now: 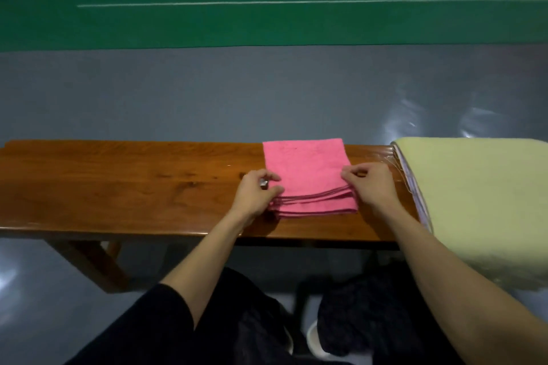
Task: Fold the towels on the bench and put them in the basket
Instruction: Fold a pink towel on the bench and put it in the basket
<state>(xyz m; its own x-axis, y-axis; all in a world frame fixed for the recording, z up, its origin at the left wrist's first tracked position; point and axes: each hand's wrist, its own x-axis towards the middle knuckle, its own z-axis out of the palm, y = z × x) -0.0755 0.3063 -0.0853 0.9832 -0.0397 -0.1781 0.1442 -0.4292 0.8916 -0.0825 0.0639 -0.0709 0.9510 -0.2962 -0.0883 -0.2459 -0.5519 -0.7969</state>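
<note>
On the bench (133,187), right of its middle, lies the towel (308,169), pink and folded into a flat rectangle, its layered hems facing the person. The left hand (256,194) is at the towel's left edge by the near corner, fingers curled and thumb on top, pinching the layers. The right hand (370,184) is at the right edge, fingers bent and bunched together, pinching the top fold. Just right of that hand a pale yellow cloth (474,201) covers the bench's end and hangs over its front. Beyond the bench is grey floor (207,92), then a green mat (267,24) with white lines.
</note>
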